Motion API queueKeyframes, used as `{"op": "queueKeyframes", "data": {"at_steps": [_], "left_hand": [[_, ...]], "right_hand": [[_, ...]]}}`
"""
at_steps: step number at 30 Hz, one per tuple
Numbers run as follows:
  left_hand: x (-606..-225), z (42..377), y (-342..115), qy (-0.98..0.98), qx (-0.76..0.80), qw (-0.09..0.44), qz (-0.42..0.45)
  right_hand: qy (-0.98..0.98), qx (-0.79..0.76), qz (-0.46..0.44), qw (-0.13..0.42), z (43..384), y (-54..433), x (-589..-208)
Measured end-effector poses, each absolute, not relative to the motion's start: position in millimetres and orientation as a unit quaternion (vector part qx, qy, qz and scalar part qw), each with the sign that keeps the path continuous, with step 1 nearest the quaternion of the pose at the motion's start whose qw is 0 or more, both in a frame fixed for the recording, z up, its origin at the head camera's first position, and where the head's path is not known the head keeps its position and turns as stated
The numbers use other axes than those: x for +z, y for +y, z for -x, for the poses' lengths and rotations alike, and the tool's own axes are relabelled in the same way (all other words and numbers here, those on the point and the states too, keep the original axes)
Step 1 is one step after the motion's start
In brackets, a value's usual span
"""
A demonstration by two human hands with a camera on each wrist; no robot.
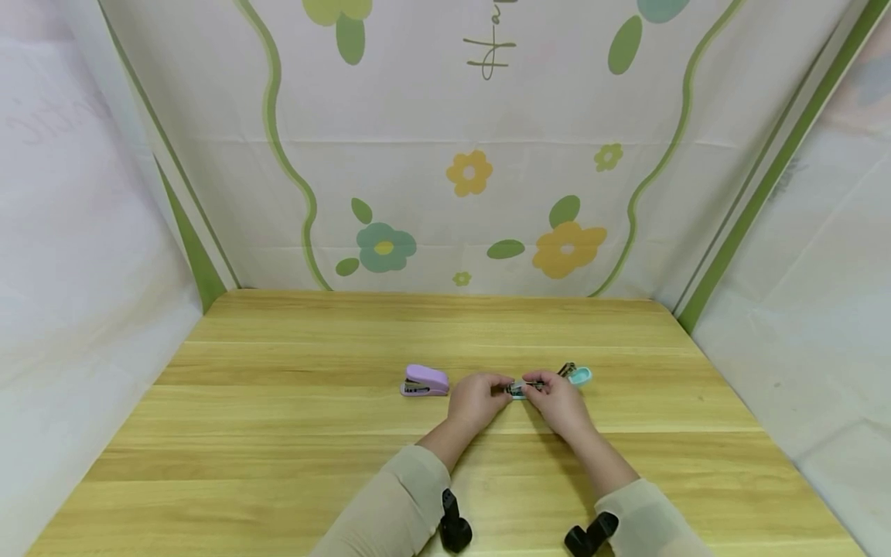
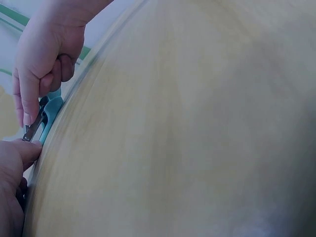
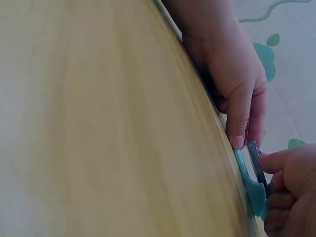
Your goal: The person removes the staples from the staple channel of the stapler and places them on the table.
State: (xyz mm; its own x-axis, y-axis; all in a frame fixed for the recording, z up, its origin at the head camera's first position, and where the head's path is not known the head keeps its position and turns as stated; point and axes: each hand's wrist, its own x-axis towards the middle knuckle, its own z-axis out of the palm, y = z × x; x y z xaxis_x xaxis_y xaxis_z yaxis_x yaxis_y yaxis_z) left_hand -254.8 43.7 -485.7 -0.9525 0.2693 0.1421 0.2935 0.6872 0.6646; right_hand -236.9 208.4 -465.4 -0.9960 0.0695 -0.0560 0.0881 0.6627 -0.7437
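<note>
A teal mini stapler (image 1: 517, 394) lies opened out on the table, its metal magazine exposed and its teal top (image 1: 580, 376) swung back to the right. My left hand (image 1: 476, 402) pinches the front end of the stapler's base between thumb and fingers. From the other side, my right hand (image 1: 559, 406) has its thumb and index finger on the metal magazine (image 3: 254, 160). The other right fingers are curled in, as the left wrist view shows. Whether a strip of staples is between those fingertips is hidden. Left of my left hand stands a purple stapler (image 1: 426, 381), closed.
The wooden table (image 1: 292, 433) runs back to a white flowered cloth (image 1: 418, 100). More cloth hangs along the left and right sides. Black camera mounts (image 1: 454, 526) sit on both sleeves.
</note>
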Motion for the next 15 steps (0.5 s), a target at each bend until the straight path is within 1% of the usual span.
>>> {"op": "queueKeyframes", "data": {"at_steps": [10, 15], "left_hand": [[-486.9, 255.5, 43.3, -0.92, -0.36, 0.02, 0.154], [-487.1, 255.8, 43.2, -0.92, -0.36, 0.021, 0.156]], "right_hand": [[0.917, -0.398, -0.029, 0.012, 238.6, 210.0, -466.0], [0.908, -0.418, -0.033, 0.023, 240.8, 212.3, -466.8]]}}
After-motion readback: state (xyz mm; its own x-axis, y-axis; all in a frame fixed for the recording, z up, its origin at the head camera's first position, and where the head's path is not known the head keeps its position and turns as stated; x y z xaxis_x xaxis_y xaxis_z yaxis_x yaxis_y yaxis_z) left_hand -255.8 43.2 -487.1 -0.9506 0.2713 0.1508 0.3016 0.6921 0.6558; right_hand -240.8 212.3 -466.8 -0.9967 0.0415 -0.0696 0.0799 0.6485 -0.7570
